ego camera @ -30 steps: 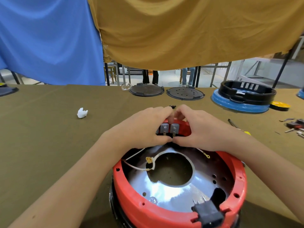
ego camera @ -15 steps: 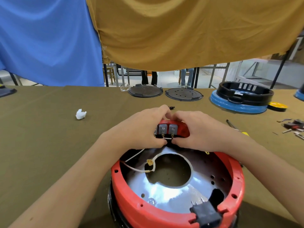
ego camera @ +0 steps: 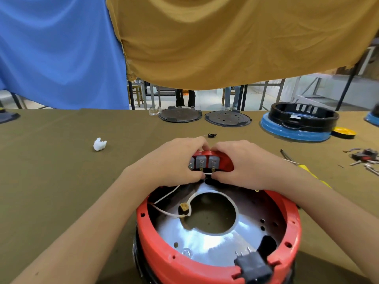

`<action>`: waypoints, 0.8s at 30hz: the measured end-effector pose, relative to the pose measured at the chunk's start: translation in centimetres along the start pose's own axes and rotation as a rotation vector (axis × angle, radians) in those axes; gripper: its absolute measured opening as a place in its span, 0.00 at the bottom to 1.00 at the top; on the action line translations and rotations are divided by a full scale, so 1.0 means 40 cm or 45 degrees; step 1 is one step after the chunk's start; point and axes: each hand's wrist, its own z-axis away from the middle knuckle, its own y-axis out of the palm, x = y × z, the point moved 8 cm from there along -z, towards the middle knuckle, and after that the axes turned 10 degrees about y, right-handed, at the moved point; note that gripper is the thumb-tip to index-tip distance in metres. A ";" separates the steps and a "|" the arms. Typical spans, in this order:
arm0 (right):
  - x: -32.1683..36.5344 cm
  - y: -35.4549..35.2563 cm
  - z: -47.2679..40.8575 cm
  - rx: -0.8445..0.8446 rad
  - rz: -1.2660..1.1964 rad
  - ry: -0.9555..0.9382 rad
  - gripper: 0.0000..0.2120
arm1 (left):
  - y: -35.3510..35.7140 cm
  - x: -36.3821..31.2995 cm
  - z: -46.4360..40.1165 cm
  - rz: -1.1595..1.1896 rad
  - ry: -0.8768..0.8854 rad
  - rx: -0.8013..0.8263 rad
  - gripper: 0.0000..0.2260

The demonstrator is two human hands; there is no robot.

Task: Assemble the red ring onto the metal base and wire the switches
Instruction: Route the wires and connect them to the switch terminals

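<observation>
— Red ring [ego camera: 155, 261] is already seated on the metal base [ego camera: 207, 242], near edge of the table [ego camera: 51, 181]. So what's left?

— The wiring, I'd say. Both hands are at the far side of the ring, where the grey switches [ego camera: 207, 162] sit in a row with their terminals showing.

— How are the hands set?

— The left hand [ego camera: 172, 162] curls around the left end of the switch block, thumb underneath. The right hand [ego camera: 244, 162] wraps the right end, and the two thumbs meet on a short white wire [ego camera: 207, 173] just below the terminals, pinching it there.

— Any advice for the step?

— Brace the block with the fingers on top so it can't tip, and push the connector straight onto its tab, not at an angle. The other white wires [ego camera: 166, 210] lie loose inside the base; best to keep them out from under the ring's rim.

— And the black plug socket [ego camera: 253, 267]?

— Fitted at the near rim, untouched.
</observation>
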 end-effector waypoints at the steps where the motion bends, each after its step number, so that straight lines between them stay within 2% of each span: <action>1: 0.001 -0.001 0.002 0.001 -0.017 -0.007 0.19 | -0.001 0.002 0.003 0.016 -0.015 -0.001 0.22; 6: 0.000 -0.001 0.001 0.005 0.001 -0.003 0.18 | -0.004 0.005 0.001 -0.052 -0.018 -0.002 0.17; 13: -0.002 0.009 -0.006 0.031 0.116 0.014 0.17 | 0.000 0.009 -0.007 -0.086 -0.010 0.025 0.16; 15: -0.012 0.003 -0.004 0.015 0.028 0.044 0.18 | 0.000 0.013 -0.003 -0.037 -0.013 0.006 0.17; 17: -0.031 -0.015 -0.003 -0.009 -0.245 0.109 0.18 | -0.004 0.020 0.001 0.062 -0.034 -0.012 0.19; 20: -0.070 -0.017 0.001 0.204 -0.576 0.222 0.17 | -0.009 0.049 0.016 0.224 -0.117 0.047 0.24; 22: -0.088 -0.005 0.012 0.399 -0.571 0.247 0.18 | -0.005 0.067 0.028 0.281 -0.153 0.112 0.24; 24: -0.100 0.004 0.021 0.488 -0.538 0.269 0.21 | 0.003 0.076 0.036 0.291 -0.170 0.169 0.22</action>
